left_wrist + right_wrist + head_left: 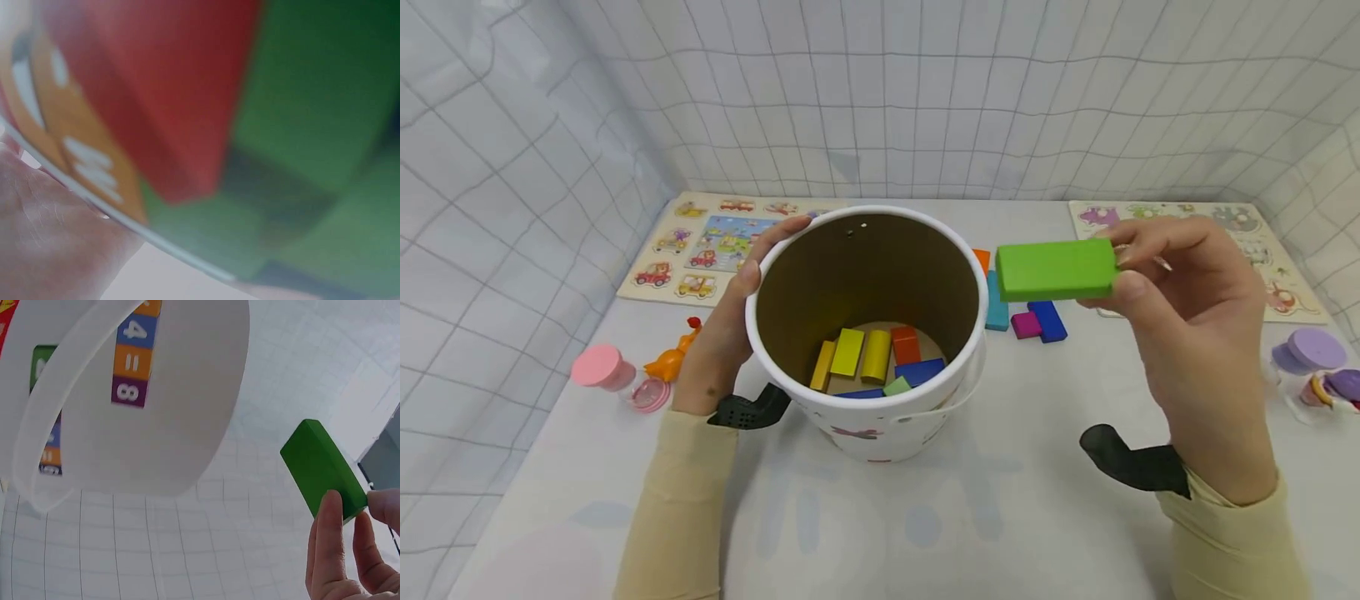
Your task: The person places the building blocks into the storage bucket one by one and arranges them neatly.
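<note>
My right hand (1195,300) pinches one end of a green rectangular toy block (1057,270) between thumb and fingers, holding it in the air right of a white bucket (868,421). In the right wrist view the same block points away from the fingertips. Along the bucket's left outer side lies my left hand (726,333), its fingers stretched up to the rim; part of this hand is hidden by the bucket. Inside, on the bottom, lie several blocks, among them a yellow cylinder (876,357), a red block (906,344) and a blue block (921,371).
Behind the bucket lie a teal block (997,304), a magenta block (1026,325) and a blue block (1048,322). Picture puzzle boards (655,250) lie at the back left and right. A pink-lidded container (602,367) and an orange toy (668,362) stand left; a purple-lidded container (1309,350), right.
</note>
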The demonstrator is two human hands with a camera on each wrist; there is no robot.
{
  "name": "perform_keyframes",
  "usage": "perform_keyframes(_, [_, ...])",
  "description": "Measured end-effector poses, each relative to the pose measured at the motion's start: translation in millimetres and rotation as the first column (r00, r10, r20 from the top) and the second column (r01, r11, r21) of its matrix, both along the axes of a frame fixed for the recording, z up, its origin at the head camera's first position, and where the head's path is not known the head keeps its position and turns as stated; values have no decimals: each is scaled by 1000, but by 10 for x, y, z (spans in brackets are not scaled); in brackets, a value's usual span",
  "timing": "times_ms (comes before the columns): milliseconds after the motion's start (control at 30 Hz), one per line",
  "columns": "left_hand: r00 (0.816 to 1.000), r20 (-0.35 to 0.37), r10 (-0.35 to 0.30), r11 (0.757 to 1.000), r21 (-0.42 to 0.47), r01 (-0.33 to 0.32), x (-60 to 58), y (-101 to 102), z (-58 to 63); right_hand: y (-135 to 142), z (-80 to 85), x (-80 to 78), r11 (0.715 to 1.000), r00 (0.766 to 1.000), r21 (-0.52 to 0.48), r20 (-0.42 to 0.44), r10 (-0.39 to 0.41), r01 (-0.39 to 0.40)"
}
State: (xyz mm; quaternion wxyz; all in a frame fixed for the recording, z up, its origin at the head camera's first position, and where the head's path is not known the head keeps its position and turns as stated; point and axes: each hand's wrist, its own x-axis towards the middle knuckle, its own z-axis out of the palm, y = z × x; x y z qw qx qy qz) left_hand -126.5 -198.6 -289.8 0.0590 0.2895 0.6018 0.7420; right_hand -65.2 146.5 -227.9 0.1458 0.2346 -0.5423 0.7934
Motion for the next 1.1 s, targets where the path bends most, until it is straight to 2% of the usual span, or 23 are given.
perform_keyframes(100, [1000,11,-4,1000,4,4,12,-3,-4,-208,92,-39,998,1000,59,-21,3,-1])
perform_keyframes(233, [1000,13,-13,1000,-1,13,24,-1,-4,-451,171,-98,971,997,241,-66,25,-9])
perform_keyframes(367, [1000,4,-12,1000,-6,12,26,7,6,-614,182,-136,897,995,442,-86,42,0])
perform_keyframes(500, [1000,-1,-9,1000,-14,9,23,15,19,-678,128,-173,821,988,570,-146,47,46])
perform_keyframes(667, [1000,-5,6,1000,-19,-6,19,19,27,-677,63,-210,794,977,602,-206,54,83])
perform_keyframes(900, [1000,-1,-7,1000,-4,7,-10,-7,-10,-668,37,-198,764,971,641,-219,94,71])
perform_keyframes(1033, [1000,-2,6,1000,-12,-6,-8,-9,-17,-667,30,-189,762,969,645,-220,109,60])
perform_keyframes(1100, [1000,-2,12,1000,-16,-12,-4,-5,-13,-667,41,-174,773,970,632,-214,115,48])
